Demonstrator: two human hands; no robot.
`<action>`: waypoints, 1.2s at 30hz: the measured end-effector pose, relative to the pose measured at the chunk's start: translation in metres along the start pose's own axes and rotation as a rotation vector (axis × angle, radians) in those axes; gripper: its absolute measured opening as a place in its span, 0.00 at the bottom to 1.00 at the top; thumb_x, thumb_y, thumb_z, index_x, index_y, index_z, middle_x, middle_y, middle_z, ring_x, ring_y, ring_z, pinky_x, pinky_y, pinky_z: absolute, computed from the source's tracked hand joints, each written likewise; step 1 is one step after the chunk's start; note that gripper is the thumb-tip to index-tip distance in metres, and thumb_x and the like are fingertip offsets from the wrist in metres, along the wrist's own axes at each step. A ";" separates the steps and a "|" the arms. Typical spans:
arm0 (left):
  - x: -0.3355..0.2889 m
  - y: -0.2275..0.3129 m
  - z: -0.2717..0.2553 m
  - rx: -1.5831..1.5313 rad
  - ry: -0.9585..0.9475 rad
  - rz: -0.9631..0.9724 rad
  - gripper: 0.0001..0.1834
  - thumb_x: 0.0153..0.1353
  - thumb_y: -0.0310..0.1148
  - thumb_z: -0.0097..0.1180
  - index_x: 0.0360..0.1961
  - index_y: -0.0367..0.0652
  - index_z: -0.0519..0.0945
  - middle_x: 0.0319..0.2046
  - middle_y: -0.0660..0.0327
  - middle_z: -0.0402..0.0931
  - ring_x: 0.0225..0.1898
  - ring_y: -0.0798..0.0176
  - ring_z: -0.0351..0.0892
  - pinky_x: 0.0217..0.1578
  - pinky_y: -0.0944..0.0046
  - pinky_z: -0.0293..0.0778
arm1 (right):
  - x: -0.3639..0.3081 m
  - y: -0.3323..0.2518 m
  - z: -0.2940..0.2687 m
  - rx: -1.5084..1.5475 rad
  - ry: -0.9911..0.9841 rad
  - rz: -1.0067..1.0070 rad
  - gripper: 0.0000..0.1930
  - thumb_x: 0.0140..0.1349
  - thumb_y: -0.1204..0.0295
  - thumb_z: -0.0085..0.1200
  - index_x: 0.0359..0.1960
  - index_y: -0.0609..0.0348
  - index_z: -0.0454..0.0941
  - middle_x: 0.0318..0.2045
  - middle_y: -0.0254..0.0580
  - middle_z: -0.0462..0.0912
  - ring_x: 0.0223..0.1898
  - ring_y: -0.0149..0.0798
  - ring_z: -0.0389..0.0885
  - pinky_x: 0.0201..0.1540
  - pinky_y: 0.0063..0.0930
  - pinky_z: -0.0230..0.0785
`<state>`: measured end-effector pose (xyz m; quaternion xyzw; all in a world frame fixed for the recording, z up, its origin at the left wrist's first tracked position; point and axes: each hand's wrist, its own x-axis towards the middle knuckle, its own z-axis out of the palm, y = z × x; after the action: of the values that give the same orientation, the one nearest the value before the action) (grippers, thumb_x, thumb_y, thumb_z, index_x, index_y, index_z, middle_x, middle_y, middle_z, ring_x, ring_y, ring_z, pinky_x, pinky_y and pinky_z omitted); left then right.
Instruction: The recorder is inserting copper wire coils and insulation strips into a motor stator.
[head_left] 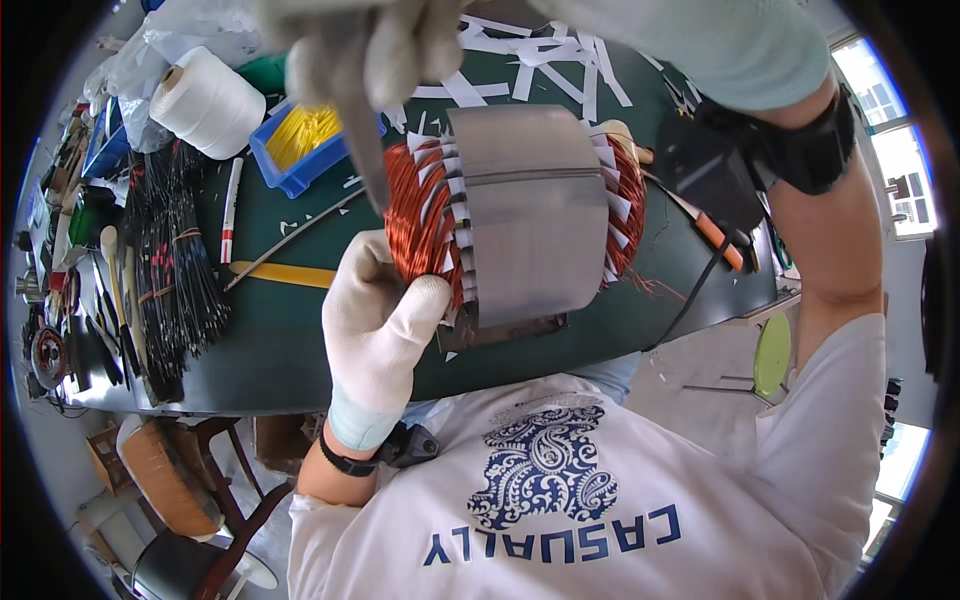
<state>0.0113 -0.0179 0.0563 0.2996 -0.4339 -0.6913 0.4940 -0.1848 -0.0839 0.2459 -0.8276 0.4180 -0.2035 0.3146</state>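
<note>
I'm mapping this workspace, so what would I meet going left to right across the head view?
Bundle of black wires, blue tray, copper-wound metal core, orange tool handle, green-topped stool.

Grey cyl. stator (535, 230) on its side over desk (270, 350), copper coils (415, 225) both ends w/ white slips (620, 208); flat grey blade (357, 120) tilted, tip at L coil.

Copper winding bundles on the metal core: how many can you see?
2: the left bundle, touched by the left hand, and the right bundle, at opposite ends of the metal core. The core's far side is hidden.
</note>
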 end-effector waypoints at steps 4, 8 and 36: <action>0.001 0.001 0.007 0.005 -0.018 0.006 0.16 0.62 0.29 0.62 0.48 0.35 0.73 0.40 0.62 0.77 0.39 0.71 0.74 0.45 0.68 0.72 | -0.011 -0.011 -0.001 0.248 0.084 0.213 0.13 0.70 0.63 0.57 0.42 0.63 0.81 0.32 0.38 0.84 0.30 0.30 0.83 0.34 0.21 0.74; 0.000 0.000 0.000 0.016 0.003 0.011 0.15 0.63 0.28 0.60 0.49 0.35 0.73 0.41 0.62 0.77 0.39 0.72 0.74 0.45 0.69 0.72 | -0.006 0.004 0.007 0.285 0.065 0.193 0.13 0.70 0.64 0.58 0.43 0.63 0.81 0.32 0.38 0.85 0.28 0.30 0.85 0.33 0.24 0.76; -0.002 -0.006 0.002 0.034 -0.019 0.074 0.16 0.66 0.30 0.56 0.51 0.34 0.72 0.41 0.62 0.76 0.39 0.72 0.74 0.44 0.69 0.72 | 0.000 0.116 0.030 0.856 -0.246 -0.175 0.14 0.71 0.61 0.55 0.45 0.59 0.81 0.41 0.38 0.87 0.43 0.28 0.81 0.51 0.23 0.71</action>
<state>0.0082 -0.0146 0.0519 0.2851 -0.4611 -0.6677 0.5102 -0.2318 -0.1257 0.1443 -0.6733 0.1843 -0.2840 0.6573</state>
